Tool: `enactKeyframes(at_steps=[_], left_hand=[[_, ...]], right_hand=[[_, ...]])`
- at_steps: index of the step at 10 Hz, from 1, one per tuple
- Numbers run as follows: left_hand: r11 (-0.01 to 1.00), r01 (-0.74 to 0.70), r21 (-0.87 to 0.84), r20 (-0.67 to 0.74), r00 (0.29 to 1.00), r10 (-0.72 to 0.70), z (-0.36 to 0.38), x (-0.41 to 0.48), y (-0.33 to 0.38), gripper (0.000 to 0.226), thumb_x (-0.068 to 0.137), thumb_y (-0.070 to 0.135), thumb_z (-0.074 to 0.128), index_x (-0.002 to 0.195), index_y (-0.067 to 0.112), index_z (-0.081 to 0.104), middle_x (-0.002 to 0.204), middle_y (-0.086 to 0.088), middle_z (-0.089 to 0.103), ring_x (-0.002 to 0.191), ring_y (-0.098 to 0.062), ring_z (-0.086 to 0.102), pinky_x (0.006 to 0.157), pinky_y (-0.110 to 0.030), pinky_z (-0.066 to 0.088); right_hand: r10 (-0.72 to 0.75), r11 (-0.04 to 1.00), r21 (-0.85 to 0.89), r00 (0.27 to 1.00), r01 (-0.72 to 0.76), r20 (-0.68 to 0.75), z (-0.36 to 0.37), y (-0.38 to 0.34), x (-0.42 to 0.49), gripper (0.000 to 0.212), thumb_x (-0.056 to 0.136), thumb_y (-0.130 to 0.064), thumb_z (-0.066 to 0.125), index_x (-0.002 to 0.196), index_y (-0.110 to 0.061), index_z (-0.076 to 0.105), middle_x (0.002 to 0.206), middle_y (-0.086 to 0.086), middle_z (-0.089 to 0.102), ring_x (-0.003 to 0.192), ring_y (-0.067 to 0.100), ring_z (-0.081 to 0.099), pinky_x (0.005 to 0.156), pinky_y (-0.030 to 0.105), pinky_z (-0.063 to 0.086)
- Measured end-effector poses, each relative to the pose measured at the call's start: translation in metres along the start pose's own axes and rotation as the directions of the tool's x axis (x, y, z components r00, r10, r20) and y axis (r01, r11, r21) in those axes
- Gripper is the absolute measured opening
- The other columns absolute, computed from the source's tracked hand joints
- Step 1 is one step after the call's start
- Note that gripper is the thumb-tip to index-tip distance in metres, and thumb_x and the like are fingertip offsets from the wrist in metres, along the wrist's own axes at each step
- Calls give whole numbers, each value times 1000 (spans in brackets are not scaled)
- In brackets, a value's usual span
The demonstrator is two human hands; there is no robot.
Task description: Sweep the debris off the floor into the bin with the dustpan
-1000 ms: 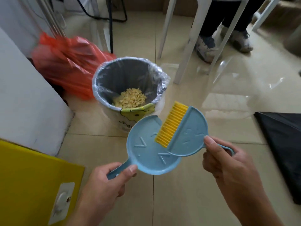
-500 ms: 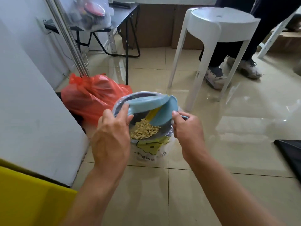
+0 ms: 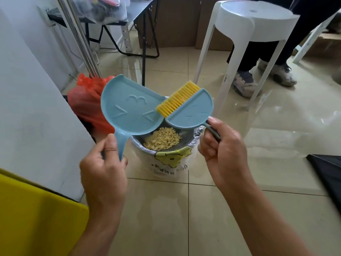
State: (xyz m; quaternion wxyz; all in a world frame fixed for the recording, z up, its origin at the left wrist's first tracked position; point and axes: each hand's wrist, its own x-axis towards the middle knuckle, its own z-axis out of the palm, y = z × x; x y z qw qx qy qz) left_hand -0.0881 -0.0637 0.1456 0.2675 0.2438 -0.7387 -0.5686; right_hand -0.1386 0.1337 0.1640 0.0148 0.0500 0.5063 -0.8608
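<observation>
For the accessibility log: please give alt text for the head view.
Left hand holds an empty blue dustpan and right hand a blue brush with yellow bristles, both raised above a lined bin containing pale debris on a tiled floor.

The dustpan [image 3: 132, 109] and brush [image 3: 191, 109] cover the far rim of the bin [image 3: 171, 159], so only the near part of the debris [image 3: 162, 138] shows below them. The dustpan's handle disappears into the left hand [image 3: 104, 169], its end buried under the curled fingers [image 3: 110, 145]. The brush handle likewise vanishes inside the right hand [image 3: 224, 150], behind the thumb. The red bag [image 3: 86, 106] is half hidden behind the dustpan and the white panel. The seated person [image 3: 276, 58] beyond the stool [image 3: 256, 19] is cut off above the knees. The things in the clear bag on the far table [image 3: 103, 8] are too blurred to tell. The black sheet [image 3: 328, 174] runs off the right edge.
</observation>
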Motion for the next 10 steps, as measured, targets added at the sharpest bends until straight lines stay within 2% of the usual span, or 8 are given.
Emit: enactKeyframes(at_steps=[1, 2, 3, 4, 5, 8, 9, 10], left_hand=[[983, 146, -110, -26, 988, -150, -20, -22, -10, 33, 102, 37, 56, 90, 14, 76, 52, 9, 52, 45, -7, 48, 54, -11, 57], [948, 244, -206, -33, 966, -256, -37, -70, -41, 43, 89, 53, 61, 79, 14, 75, 46, 2, 50, 36, -3, 41, 35, -9, 40], [902, 379, -208, -35, 918, -394, -45, -114, -89, 80, 68, 81, 65, 82, 3, 70, 41, 1, 45, 31, -7, 38, 37, -8, 36], [819, 546, -174, 18, 834, -552, -43, -136, -137, 42, 87, 54, 65, 86, 13, 75, 53, -2, 65, 51, -17, 60, 48, -20, 49], [825, 565, 6, 117, 819, -562, -26, -144, -168, 36, 105, 32, 50, 79, 15, 70, 67, -8, 65, 65, -22, 59, 50, -17, 49], [847, 344, 405, 217, 864, -455, 15, -143, -211, 38, 108, 27, 36, 71, 26, 44, 65, 2, 49, 63, -18, 47, 56, -27, 36], [848, 321, 422, 255, 856, -451, 11, -134, -210, 35, 108, 26, 38, 75, 25, 49, 68, 3, 52, 68, -20, 50, 57, -28, 37], [856, 151, 494, 194, 941, -278, -5, -121, -206, 20, 103, 21, 48, 93, 18, 66, 89, 0, 66, 87, -24, 59, 68, -31, 41]], right_hand=[[86, 995, -63, 975, -75, 206, 10, 9, -14, 23, 103, -16, 50, 94, -6, 68, 56, 0, 28, 52, 14, 20, 54, 35, 13], [205, 937, -334, 932, -99, 300, 13, 38, -40, 27, 104, -20, 52, 96, 4, 61, 51, 3, 37, 46, 14, 29, 46, 27, 24], [366, 743, -654, 904, -141, 222, -3, 82, -71, 35, 103, -32, 52, 84, -3, 58, 50, 1, 44, 42, 12, 38, 44, 29, 30], [518, 476, -843, 855, -250, 39, -37, 121, -88, 44, 99, -47, 52, 73, -13, 61, 52, -5, 48, 45, 8, 43, 49, 30, 36], [530, 288, -900, 837, -326, -134, -70, 147, -90, 47, 98, -51, 52, 67, -17, 61, 51, -5, 52, 45, 8, 44, 49, 26, 38], [464, 181, -941, 868, -285, -174, -94, 191, -59, 39, 104, -43, 46, 94, -13, 69, 79, -2, 65, 67, 12, 58, 59, 27, 44], [481, 130, -950, 856, -283, -190, -93, 191, -57, 42, 102, -49, 46, 103, -13, 67, 90, 0, 67, 75, 12, 59, 64, 28, 46], [453, 147, -930, 859, -337, -239, -94, 181, -63, 39, 100, -52, 48, 113, -18, 62, 97, 1, 68, 84, 15, 65, 69, 32, 51]])
